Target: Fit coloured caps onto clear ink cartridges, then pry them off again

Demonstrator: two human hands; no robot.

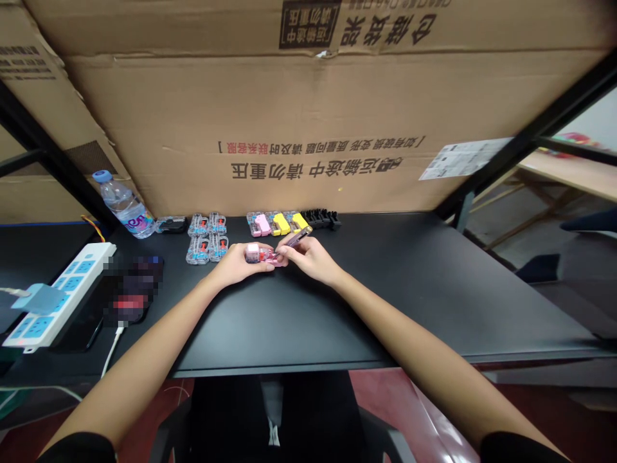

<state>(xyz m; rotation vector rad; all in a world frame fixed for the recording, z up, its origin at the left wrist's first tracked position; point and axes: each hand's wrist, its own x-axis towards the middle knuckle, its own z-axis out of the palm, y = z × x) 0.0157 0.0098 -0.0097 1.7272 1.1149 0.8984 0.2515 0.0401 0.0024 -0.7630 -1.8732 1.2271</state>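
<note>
Near the back of the black table, my left hand (234,265) is closed around a small pink-and-clear plastic toy (264,254) with a white block at its left end and a red piece inside. My right hand (311,258) pinches a slim, dark, pen-like tool (299,236), tilted so its thin tip points down at the toy. The fingers partly hide the toy, and whether the tip touches it I cannot tell. Just behind the hands are clear plastic pieces with a pink part (261,224) and yellow parts (280,224).
Several clear toy shells (198,249) with red pieces lie left of the hands. Black plastic parts (324,218) line the cardboard wall (308,116). At the left are a water bottle (126,207), a power strip (72,280) and a phone (137,289) on a white cable.
</note>
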